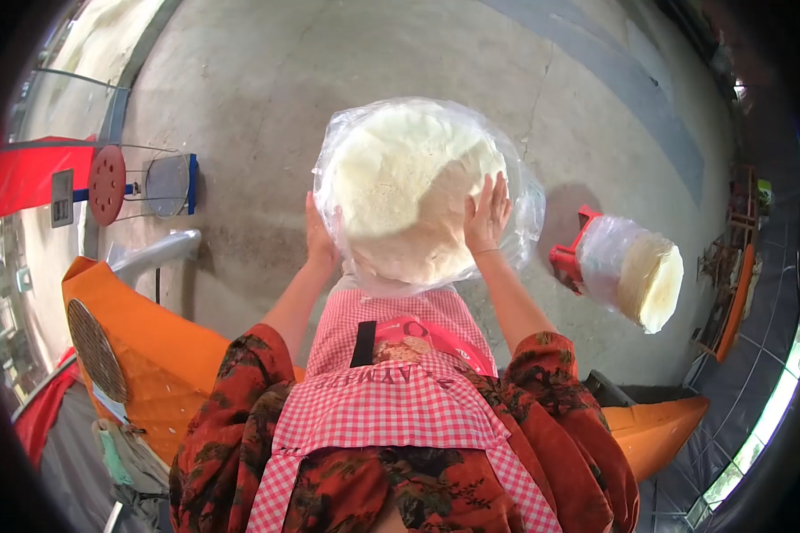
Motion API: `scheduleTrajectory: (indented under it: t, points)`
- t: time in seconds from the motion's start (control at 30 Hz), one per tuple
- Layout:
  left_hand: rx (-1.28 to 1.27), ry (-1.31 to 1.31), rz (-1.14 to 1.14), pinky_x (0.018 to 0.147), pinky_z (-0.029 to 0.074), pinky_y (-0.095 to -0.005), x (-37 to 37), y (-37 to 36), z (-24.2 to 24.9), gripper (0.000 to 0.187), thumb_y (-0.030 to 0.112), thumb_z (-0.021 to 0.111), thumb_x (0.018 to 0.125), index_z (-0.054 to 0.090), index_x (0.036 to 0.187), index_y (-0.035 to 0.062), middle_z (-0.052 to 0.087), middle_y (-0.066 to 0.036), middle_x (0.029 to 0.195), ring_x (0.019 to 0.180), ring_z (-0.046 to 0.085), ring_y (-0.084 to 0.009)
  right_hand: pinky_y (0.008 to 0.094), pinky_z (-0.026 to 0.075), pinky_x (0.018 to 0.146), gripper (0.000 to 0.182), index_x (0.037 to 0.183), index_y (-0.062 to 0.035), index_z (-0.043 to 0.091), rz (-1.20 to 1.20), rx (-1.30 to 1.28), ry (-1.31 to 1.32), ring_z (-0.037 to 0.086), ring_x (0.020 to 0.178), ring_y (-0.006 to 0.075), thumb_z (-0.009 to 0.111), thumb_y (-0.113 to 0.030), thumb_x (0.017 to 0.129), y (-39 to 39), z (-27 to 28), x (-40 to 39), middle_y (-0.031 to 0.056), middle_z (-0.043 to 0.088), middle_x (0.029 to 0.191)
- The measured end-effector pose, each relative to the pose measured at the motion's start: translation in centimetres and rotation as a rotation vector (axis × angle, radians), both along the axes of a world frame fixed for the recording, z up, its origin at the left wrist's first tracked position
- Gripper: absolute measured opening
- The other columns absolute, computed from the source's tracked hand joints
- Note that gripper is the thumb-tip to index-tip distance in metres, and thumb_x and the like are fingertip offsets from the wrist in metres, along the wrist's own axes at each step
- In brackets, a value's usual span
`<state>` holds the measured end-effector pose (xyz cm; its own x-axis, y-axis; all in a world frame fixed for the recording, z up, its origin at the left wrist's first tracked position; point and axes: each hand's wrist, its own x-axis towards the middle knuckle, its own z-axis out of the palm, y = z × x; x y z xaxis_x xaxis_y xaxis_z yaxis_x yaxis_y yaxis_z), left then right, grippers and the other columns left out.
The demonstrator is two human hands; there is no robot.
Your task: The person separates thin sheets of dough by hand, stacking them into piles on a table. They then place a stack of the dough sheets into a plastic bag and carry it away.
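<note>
A large clear plastic bag (526, 209) holds round, pale, floury-looking flatbreads (400, 178), apparently stacked. It is in front of my apron, just above my lap. My left hand (321, 235) presses against its left side, with part of the fingers hidden behind the plastic. On the right, my right hand (487, 216) lies against the bag with its fingers pointing forward. The load is held between both hands. A similar pale round stack (653, 280) in clear plastic rests on a red stool (576, 253) to my right.
A platform scale (169, 185) stands on the concrete floor (240, 98) to the left, near a red round stool seat (107, 185). Orange surfaces (151, 329) flank me on both sides. A wooden rack (738, 266) is at the far right.
</note>
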<state>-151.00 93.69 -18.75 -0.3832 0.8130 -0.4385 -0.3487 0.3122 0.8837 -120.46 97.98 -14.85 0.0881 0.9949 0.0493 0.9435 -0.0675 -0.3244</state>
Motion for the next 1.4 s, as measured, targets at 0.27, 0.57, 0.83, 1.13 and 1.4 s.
scheduleTrajectory:
  t: [0.27, 0.57, 0.83, 1.13, 1.4]
  points:
    - [0.035, 1.192, -0.439, 0.116, 0.019, -0.0404, 2.4, 2.1, -2.2, 0.073, 0.023, 0.051, 0.091, 0.013, 0.149, -0.0006, 0.017, -0.017, 0.155, 0.14, 0.021, -0.0399, 0.0551, 0.017, 0.112, 0.066, 0.15, -0.0146, 0.02, -0.113, -0.113, -0.056, 0.018, 0.144, 0.0311, 0.043, -0.044, 0.096, 2.7, -4.3, 2.1, 0.0123, 0.019, 0.157]
    - [-0.155, 1.201, -0.465, 0.112, 0.023, -0.0407, 4.3, 2.3, -2.6, 0.077, 0.031, 0.054, 0.089, 0.015, 0.15, 0.0043, 0.015, -0.017, 0.156, 0.14, 0.021, -0.0368, 0.05, 0.017, 0.114, 0.068, 0.149, -0.0043, 0.02, -0.054, -0.078, 0.24, 0.018, 0.143, 0.0351, 0.043, -0.04, 0.096, 2.7, -6.4, 2.5, 0.0179, 0.018, 0.155]
    - [-0.283, 0.977, -0.332, 0.113, 0.025, -0.039, 4.8, 2.4, -3.7, 0.092, 0.025, 0.068, 0.079, 0.013, 0.15, 0.0074, 0.024, -0.016, 0.15, 0.135, 0.029, -0.0338, 0.0444, 0.019, 0.114, 0.066, 0.148, 0.0006, 0.018, -0.007, -0.046, 0.313, 0.019, 0.141, 0.0392, 0.043, -0.031, 0.096, 2.6, -7.5, 2.7, 0.0224, 0.017, 0.154]
    - [-0.204, 1.204, -0.43, 0.115, 0.019, -0.0403, 3.8, 0.6, -6.8, 0.079, 0.031, 0.061, 0.087, 0.02, 0.149, 0.0058, 0.024, -0.015, 0.151, 0.139, 0.024, -0.0332, 0.0477, 0.02, 0.113, 0.067, 0.146, 0.0033, 0.024, -0.026, -0.016, 0.41, 0.024, 0.138, 0.0427, 0.048, -0.03, 0.093, 2.6, -8.0, 2.6, 0.0249, 0.022, 0.151]
    - [-0.197, 1.075, -0.408, 0.115, 0.02, -0.0406, 4.0, 1.6, -6.0, 0.085, 0.03, 0.065, 0.082, 0.02, 0.148, 0.0027, 0.018, -0.02, 0.153, 0.141, 0.02, -0.0356, 0.0446, 0.021, 0.114, 0.066, 0.147, 0.001, 0.019, -0.013, -0.01, 0.344, 0.022, 0.14, 0.0401, 0.044, -0.031, 0.095, 2.6, -8.2, 2.8, 0.0235, 0.018, 0.153]
